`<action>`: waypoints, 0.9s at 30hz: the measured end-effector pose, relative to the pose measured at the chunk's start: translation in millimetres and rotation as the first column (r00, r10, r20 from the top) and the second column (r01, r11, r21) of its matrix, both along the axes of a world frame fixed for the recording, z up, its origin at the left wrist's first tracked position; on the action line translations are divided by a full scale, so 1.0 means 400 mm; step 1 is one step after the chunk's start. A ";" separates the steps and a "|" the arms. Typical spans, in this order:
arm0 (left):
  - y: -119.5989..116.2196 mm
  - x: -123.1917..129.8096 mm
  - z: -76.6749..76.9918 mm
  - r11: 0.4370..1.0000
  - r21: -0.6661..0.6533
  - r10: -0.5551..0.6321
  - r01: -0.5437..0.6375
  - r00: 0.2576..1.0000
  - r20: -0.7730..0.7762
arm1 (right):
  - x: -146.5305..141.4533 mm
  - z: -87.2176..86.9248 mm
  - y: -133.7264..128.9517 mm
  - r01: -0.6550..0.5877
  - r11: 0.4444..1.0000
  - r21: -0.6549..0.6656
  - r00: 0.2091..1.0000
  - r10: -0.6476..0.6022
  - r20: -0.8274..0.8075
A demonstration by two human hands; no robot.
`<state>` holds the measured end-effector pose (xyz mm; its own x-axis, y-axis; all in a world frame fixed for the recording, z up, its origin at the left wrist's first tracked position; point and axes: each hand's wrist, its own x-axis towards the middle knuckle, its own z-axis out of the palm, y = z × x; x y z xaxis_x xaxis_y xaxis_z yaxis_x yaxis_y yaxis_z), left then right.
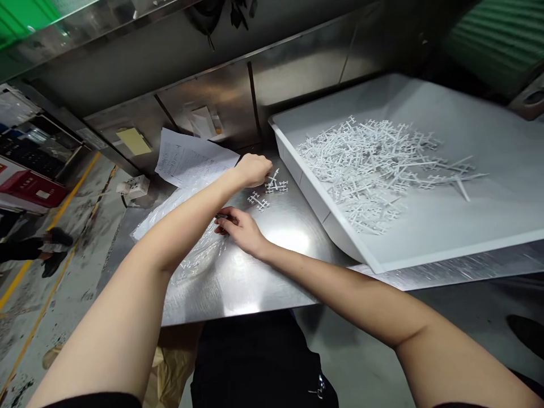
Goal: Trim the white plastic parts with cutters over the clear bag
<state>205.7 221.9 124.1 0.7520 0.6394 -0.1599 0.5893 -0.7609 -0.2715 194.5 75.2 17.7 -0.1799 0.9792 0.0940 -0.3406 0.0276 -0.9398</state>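
My left hand point(255, 170) reaches across the steel tabletop with its fingers curled down. Its fingertips are right beside a few small white branched plastic pieces point(276, 186), and whatever they grip is hidden. Another such piece point(258, 202) lies between my two hands. Below the left forearm, my right hand point(242, 229) is closed in a pinch at the edge of a clear plastic bag point(199, 252). A small dark bit shows at its fingertips, too small to name. Part of the bag is covered by my left forearm.
A large grey tray point(459, 243) to the right holds a heap of white branched pieces point(369, 158). Printed paper sheets point(187, 156) lie behind the bag. A white power socket point(136, 187) sits at the table's left end. A person's leg and shoe point(55, 260) show far left.
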 end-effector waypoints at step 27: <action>-0.053 -0.169 0.108 0.975 -0.206 0.124 -0.088 0.978 0.167 | 0.045 0.028 0.014 0.084 0.971 0.222 0.957 -0.141 0.254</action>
<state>138.3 200.6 167.3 0.7092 0.6865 -0.1604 0.6947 -0.7193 -0.0070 212.7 80.6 29.0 -0.1159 0.9585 0.2605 -0.0626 0.2547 -0.9650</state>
